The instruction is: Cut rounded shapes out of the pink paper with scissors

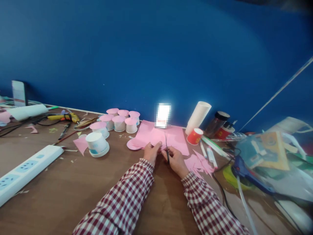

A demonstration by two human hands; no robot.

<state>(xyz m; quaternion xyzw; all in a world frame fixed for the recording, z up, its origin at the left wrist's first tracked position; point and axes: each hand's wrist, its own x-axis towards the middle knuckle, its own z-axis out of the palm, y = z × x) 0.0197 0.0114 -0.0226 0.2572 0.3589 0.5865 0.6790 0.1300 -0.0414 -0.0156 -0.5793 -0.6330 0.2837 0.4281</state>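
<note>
Blue wall (122, 58) up top, brown tabletop (61, 189) down below!
And what a stretch of blue it is, running right across the view, deep and plain, with a few tiny pale specks on it; the light is softer and hazier toward the left, the colour sinking darker into the upper right, where a blurred dark patch (298, 4) fills the corner. Along the foot of the wall on the left, here's a thin pale strip (80, 110), and over on the right a whitish line (276, 95) slants upward to the edge, while the smooth tabletop spreads below.
</note>
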